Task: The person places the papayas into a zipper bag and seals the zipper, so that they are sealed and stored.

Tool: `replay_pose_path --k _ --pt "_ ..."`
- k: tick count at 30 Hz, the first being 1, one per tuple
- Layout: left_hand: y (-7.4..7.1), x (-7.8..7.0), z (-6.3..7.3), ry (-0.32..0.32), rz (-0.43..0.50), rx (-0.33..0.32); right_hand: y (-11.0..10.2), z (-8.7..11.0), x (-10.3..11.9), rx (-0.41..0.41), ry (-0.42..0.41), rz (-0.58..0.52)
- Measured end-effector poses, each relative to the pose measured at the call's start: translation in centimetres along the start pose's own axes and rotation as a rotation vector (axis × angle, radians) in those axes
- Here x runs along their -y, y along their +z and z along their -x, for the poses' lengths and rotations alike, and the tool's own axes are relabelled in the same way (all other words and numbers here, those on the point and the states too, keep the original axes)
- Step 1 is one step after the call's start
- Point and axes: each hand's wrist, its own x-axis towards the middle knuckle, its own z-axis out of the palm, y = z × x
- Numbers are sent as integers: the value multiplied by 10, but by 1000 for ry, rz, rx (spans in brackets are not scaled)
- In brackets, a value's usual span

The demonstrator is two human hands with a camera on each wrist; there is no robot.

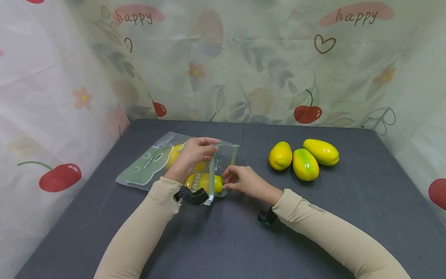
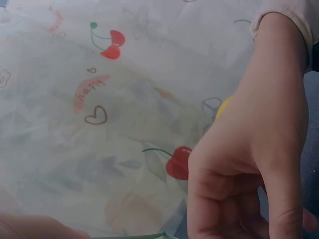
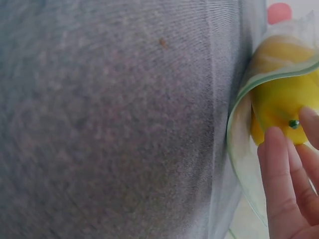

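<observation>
A clear zip bag (image 1: 225, 155) with a green cartoon print lies on the table, its mouth turned right. Inside it are yellow mangoes; one mango (image 1: 218, 184) lies at the mouth, its stem end showing in the right wrist view. My left hand (image 1: 196, 155) pinches the bag's upper rim between thumb and fingers; only a part shows at the left wrist view's lower left corner. At the mouth, my right hand (image 1: 248, 180) has its fingers (image 3: 279, 174) extended beside the mango's stem end. Whether they touch it, I cannot tell.
On the right of the dark table (image 1: 237, 240) a rounded mango (image 1: 280, 156), a greenish-yellow mango (image 1: 306, 165) and a longer mango (image 1: 321, 152) lie close together. A patterned curtain (image 1: 237, 77) stands behind the table and along both sides.
</observation>
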Motion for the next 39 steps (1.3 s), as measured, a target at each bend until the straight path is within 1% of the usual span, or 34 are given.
replay_pose_path --k 6,14,20,24,28,33,36,39 --pt "-1 -1 1 -2 -6 2 4 -1 -1 24 42 -21" --pt "-3 1 1 7 -8 4 6 -2 2 34 101 -18" --pt "-3 1 2 6 -13 3 8 -4 4 29 117 2" --pt "-3 0 3 4 -17 1 8 -5 5 34 124 -3" --pt "-3 1 3 0 2 -3 3 -2 7 37 136 -8" --pt "-3 3 2 -1 13 -12 -8 2 10 15 135 31" --pt "-3 4 2 -5 12 -22 -17 5 11 -6 134 37" --pt "-3 3 2 -10 9 -25 -28 10 13 -46 139 42"
